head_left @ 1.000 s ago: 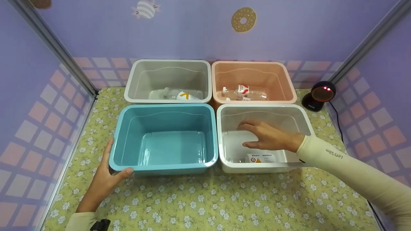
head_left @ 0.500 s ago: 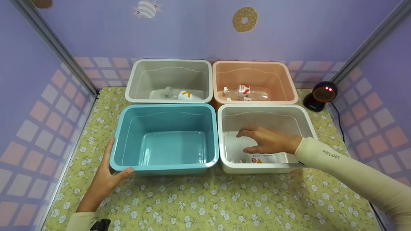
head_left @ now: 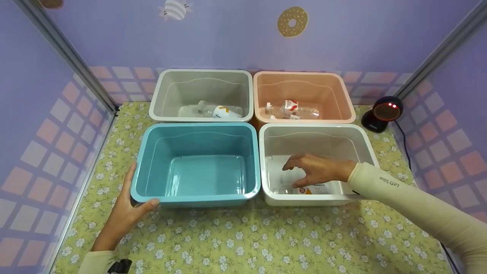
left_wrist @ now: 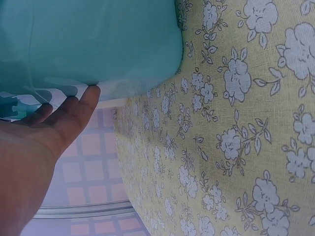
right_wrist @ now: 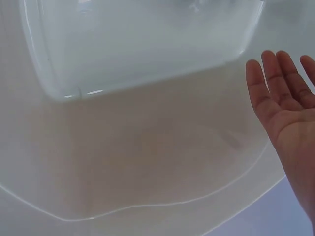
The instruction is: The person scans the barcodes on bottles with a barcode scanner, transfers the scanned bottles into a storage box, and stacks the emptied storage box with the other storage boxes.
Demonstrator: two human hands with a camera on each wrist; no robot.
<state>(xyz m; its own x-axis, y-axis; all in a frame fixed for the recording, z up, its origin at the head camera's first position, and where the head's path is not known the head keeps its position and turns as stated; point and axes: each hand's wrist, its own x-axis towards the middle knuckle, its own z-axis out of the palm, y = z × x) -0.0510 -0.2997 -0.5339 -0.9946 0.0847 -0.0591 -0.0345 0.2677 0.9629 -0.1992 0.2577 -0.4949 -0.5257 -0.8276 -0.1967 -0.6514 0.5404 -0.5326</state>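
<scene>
In the head view my left hand (head_left: 123,209) rests against the front left corner of a blue plastic bin (head_left: 196,198). Its thumb lies at the front rim, and the left wrist view shows straight fingers (left_wrist: 81,105) touching the bin's side wall. My right hand (head_left: 317,168) is inside the white bin (head_left: 308,197), fingers apart and holding nothing. Just below it, near the front wall, lies a clear plastic bottle with a white label (head_left: 321,188), partly hidden by the hand and rim. In the right wrist view the right hand (right_wrist: 290,105) shows straight fingers beside the bin's inner wall.
Behind stand a grey bin (head_left: 201,72) with a white-labelled bottle (head_left: 222,111) and a pink bin (head_left: 304,74) with clear bottles (head_left: 292,107). A black scanner (head_left: 381,113) with red lights stands at the right. Flowered cloth (head_left: 228,239) covers the table between purple walls.
My right hand has dropped lower into the white bin, closer to the bottle and the front wall. The left hand stays at the blue bin's corner.
</scene>
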